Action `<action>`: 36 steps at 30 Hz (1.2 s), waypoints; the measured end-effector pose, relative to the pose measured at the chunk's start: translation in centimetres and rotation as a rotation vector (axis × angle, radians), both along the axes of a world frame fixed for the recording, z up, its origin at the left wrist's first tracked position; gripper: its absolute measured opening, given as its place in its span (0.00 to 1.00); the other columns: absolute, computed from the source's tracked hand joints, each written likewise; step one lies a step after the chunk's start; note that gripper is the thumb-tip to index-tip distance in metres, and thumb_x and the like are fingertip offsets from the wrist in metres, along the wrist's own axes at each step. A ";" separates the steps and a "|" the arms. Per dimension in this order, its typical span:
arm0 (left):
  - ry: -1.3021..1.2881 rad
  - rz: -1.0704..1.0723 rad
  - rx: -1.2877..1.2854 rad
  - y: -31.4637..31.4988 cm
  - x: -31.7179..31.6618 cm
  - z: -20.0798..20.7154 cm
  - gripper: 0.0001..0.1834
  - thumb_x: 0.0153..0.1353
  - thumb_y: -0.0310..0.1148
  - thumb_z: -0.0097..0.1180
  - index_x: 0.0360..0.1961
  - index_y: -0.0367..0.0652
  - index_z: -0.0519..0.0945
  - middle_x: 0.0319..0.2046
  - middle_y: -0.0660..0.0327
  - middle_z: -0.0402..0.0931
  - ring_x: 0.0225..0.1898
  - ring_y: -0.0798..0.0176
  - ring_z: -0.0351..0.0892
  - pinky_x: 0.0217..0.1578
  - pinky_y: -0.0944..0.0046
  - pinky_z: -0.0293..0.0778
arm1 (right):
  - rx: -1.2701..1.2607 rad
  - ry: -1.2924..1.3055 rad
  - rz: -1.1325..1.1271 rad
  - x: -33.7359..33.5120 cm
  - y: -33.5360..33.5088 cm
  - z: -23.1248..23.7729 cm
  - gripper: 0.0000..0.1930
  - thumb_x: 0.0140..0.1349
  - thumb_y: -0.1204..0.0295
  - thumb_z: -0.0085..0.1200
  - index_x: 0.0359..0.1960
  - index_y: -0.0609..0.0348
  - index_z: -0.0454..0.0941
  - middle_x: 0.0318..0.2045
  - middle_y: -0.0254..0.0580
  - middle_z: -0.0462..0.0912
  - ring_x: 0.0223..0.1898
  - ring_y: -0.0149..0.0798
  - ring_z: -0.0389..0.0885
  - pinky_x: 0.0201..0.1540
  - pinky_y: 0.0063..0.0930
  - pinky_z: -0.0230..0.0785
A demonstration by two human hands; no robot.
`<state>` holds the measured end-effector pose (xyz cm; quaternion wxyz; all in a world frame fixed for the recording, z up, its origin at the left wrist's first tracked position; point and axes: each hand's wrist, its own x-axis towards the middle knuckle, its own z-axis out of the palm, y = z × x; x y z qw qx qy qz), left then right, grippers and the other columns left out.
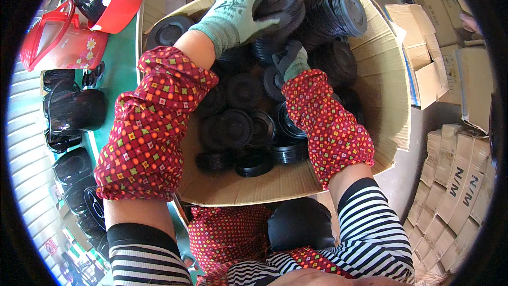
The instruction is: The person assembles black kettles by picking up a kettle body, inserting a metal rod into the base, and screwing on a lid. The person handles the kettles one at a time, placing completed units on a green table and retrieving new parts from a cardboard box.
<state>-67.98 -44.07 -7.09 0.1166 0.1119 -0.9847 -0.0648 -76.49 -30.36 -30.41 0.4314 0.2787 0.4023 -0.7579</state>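
Clasps a lid stack [283, 2] at the far side of the carton [389, 87] with the left hand [235, 15] spread wide; has the right hand [293, 61] near other lids [244, 91], with grip too hidden to tell; should press evenly against slippage.

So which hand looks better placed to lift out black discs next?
Probably the left hand: it spans a stack of discs near the far rim of the box. The right hand, partly hidden, shows no clear grip.

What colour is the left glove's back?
The left glove is pale green with dark print, best in head view.
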 end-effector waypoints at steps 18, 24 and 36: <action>0.493 0.683 2.052 7.6 3.0 -16.5 0.32 0.78 0.57 0.37 0.67 0.48 0.78 0.65 0.57 0.79 0.64 0.42 0.75 0.66 0.38 0.70 | -0.228 0.303 0.082 -1.0 1.3 9.8 0.39 0.73 0.35 0.41 0.74 0.49 0.71 0.73 0.47 0.73 0.70 0.55 0.71 0.74 0.54 0.62; 0.796 0.549 2.361 8.4 -1.1 -13.8 0.45 0.66 0.74 0.43 0.74 0.58 0.74 0.76 0.58 0.68 0.72 0.41 0.69 0.68 0.36 0.67 | -0.214 0.412 0.190 0.9 1.0 12.2 0.45 0.72 0.29 0.39 0.80 0.48 0.63 0.75 0.44 0.70 0.73 0.50 0.69 0.77 0.49 0.58; 0.633 0.550 2.233 10.9 -2.3 -15.4 0.46 0.69 0.71 0.44 0.79 0.54 0.62 0.76 0.57 0.66 0.71 0.40 0.68 0.67 0.36 0.66 | -0.096 0.619 0.276 -3.7 4.7 -2.4 0.51 0.72 0.28 0.38 0.82 0.56 0.54 0.80 0.44 0.59 0.78 0.49 0.58 0.80 0.46 0.48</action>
